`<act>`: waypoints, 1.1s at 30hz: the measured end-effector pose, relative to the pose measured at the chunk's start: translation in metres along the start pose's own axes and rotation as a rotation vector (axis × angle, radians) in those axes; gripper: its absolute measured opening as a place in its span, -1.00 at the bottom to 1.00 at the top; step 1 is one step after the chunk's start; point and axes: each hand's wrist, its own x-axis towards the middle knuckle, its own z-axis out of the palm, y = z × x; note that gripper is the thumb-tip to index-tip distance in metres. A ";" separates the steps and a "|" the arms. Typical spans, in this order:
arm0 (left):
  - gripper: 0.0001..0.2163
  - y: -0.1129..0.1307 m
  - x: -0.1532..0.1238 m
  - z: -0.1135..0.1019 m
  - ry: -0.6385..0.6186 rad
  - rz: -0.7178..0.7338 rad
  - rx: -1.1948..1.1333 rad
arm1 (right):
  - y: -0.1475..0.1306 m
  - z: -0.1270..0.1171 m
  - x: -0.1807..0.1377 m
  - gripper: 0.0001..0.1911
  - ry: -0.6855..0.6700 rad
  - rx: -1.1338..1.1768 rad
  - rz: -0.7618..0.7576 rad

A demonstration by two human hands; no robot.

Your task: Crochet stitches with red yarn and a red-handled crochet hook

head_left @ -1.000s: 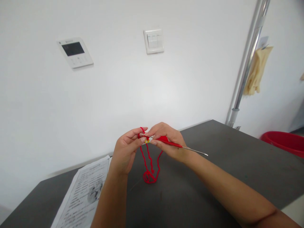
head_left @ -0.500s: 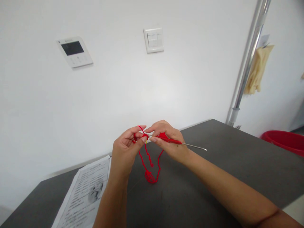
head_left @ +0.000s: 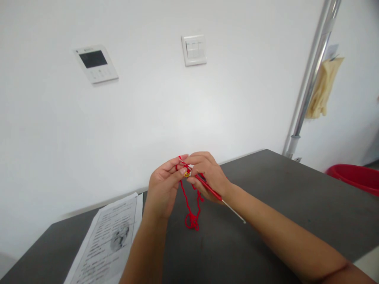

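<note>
My left hand (head_left: 162,187) and my right hand (head_left: 207,175) meet above a dark grey table (head_left: 266,205). The left fingers pinch red yarn (head_left: 191,213), which loops over the index finger and hangs down to a small tangle on the table. A tiny yellow and white piece (head_left: 187,174) sits between the fingertips. In my right hand is a crochet hook (head_left: 217,196) with a red handle. Its metal end points down and right, past the wrist.
A printed paper sheet (head_left: 109,240) lies at the table's left. On the white wall hang an intercom panel (head_left: 95,64) and a light switch (head_left: 194,49). A metal pole (head_left: 310,79) with beige gloves (head_left: 322,88) stands right. A red basin (head_left: 355,177) sits beyond.
My right hand has turned the crochet hook, so its metal end now slants downward instead of pointing sideways. Both hands shifted slightly right, and the yarn tangle moved with them.
</note>
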 end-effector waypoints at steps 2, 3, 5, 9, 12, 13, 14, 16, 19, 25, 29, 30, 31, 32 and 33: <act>-0.71 0.006 0.002 -0.008 -0.029 -0.018 0.049 | -0.005 -0.008 0.007 -0.96 -0.029 0.066 0.050; -0.71 0.008 0.001 -0.012 -0.040 -0.018 0.079 | -0.007 -0.013 0.011 -0.95 -0.036 0.089 0.089; -0.73 0.011 0.000 -0.016 -0.046 -0.005 0.136 | -0.012 -0.021 0.017 -0.94 -0.055 0.115 0.148; -0.75 0.016 -0.002 -0.018 -0.049 0.018 0.217 | -0.017 -0.030 0.021 -0.94 -0.039 0.133 0.179; -0.75 0.020 -0.002 -0.021 -0.015 0.058 0.262 | -0.019 -0.028 0.019 -0.94 0.004 0.154 0.203; -0.75 0.022 -0.002 -0.022 -0.003 0.074 0.281 | -0.020 -0.027 0.018 -0.95 0.017 0.171 0.221; -0.76 0.023 -0.001 -0.024 0.005 0.089 0.301 | -0.022 -0.025 0.017 -0.96 0.033 0.195 0.252; -0.77 0.024 -0.002 -0.026 0.014 0.104 0.343 | -0.025 -0.023 0.017 -0.98 0.064 0.258 0.381; -0.76 0.026 -0.003 -0.026 0.030 0.089 0.352 | -0.029 -0.021 0.017 -0.89 0.111 0.387 0.671; -0.73 0.030 -0.003 -0.023 -0.051 -0.083 0.067 | -0.024 -0.028 0.019 -0.91 0.078 0.507 0.587; -0.70 0.030 0.000 -0.026 -0.088 -0.145 0.015 | -0.018 -0.035 0.020 -0.91 -0.100 0.290 0.080; -0.70 0.030 0.000 -0.027 -0.091 -0.139 0.018 | -0.016 -0.035 0.020 -0.88 -0.122 0.239 -0.013; -0.70 0.029 0.000 -0.027 -0.092 -0.132 0.024 | -0.015 -0.035 0.020 -0.86 -0.126 0.196 -0.084; -0.70 0.029 -0.001 -0.027 -0.092 -0.123 0.029 | -0.014 -0.034 0.019 -0.84 -0.115 0.160 -0.134; -0.70 0.029 -0.002 -0.027 -0.090 -0.116 0.034 | -0.014 -0.032 0.018 -0.83 -0.098 0.128 -0.169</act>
